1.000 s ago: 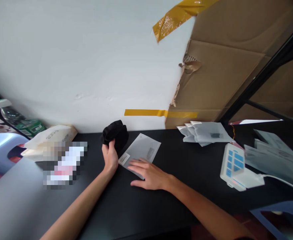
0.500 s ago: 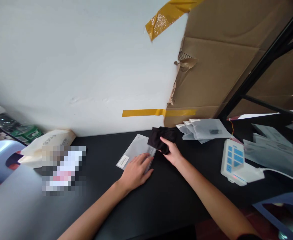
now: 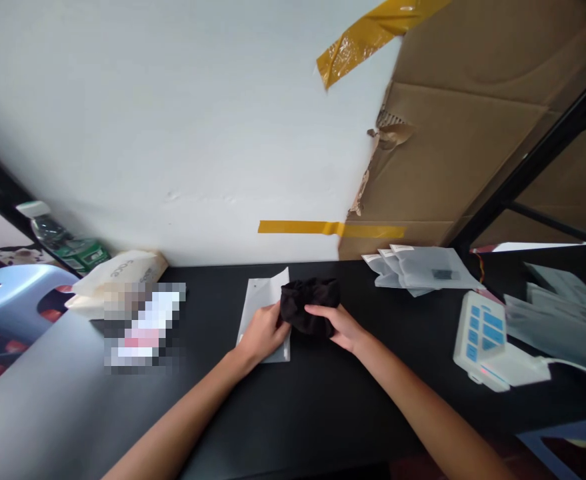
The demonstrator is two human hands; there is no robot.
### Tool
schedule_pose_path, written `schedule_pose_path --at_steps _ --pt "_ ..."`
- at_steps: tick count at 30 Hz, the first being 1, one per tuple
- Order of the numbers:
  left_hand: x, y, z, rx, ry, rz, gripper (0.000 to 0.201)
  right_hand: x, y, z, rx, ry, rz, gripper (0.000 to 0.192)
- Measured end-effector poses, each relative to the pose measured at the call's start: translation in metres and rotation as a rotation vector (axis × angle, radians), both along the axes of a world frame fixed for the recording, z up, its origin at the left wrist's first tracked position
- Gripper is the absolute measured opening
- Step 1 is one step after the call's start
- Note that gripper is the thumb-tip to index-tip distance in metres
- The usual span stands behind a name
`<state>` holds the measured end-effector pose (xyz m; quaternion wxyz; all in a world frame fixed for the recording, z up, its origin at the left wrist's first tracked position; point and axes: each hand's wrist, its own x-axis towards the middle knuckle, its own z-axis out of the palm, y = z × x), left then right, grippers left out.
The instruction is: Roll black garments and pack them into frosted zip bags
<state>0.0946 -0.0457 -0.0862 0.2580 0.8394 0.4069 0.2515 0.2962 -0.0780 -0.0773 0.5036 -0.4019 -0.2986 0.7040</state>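
Note:
A bunched black cloth (image 3: 309, 305) lies on the black table (image 3: 323, 407), against the right edge of a frosted grey plastic pouch (image 3: 261, 300). My right hand (image 3: 337, 327) grips the cloth from its right side. My left hand (image 3: 263, 333) rests on the pouch and pinches its open edge where the cloth meets it. The pouch's top corner curls up. Whether any of the cloth is inside the pouch I cannot tell.
A stack of similar grey pouches (image 3: 417, 268) lies at the back right, more (image 3: 557, 313) at the far right. A white device with blue keys (image 3: 483, 337) and a cable sits right. A cream bag (image 3: 117, 277), a water bottle (image 3: 63, 239) and a cardboard box (image 3: 453, 140) stand behind.
The black cloth passed from my left hand to my right and came to the pouch's right edge. My left hand shifted onto the pouch, which turned more upright.

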Motion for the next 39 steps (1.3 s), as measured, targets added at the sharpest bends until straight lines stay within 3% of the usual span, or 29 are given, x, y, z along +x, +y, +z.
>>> schedule_pose_path --at_steps 6,8,15,21,24,28,32,36,39 --pt "-0.002 0.003 -0.006 0.052 -0.048 -0.112 0.012 0.007 -0.001 0.002 0.022 -0.060 0.142 0.049" --pt "-0.002 0.003 -0.007 0.077 -0.077 -0.087 0.011 0.006 -0.001 0.003 0.027 -0.083 0.143 0.048" --pt "-0.003 0.005 -0.002 0.088 -0.139 0.094 0.010 -0.001 -0.001 0.003 -0.015 -0.138 0.048 0.052" --pt "-0.004 0.001 0.002 0.177 -0.160 0.103 0.019 -0.007 0.004 -0.007 -0.006 -0.246 -0.179 0.047" --pt "-0.004 -0.002 0.002 0.239 -0.135 0.123 0.021 -0.009 0.004 -0.008 -0.008 -0.245 -0.219 0.047" --pt "-0.003 -0.005 0.004 0.385 -0.050 0.127 0.020 -0.009 0.001 -0.002 0.033 -0.246 -0.123 0.040" --pt "-0.002 -0.007 0.009 0.533 -0.031 0.102 0.015 0.000 0.001 0.007 -0.047 -0.117 0.051 0.032" --pt "-0.001 -0.009 0.009 0.547 -0.042 0.067 0.010 0.011 0.001 0.015 -0.083 -0.167 0.142 0.029" --pt "0.000 -0.011 0.009 0.550 -0.039 0.054 0.009 0.014 -0.001 0.019 -0.096 -0.234 0.233 0.041"
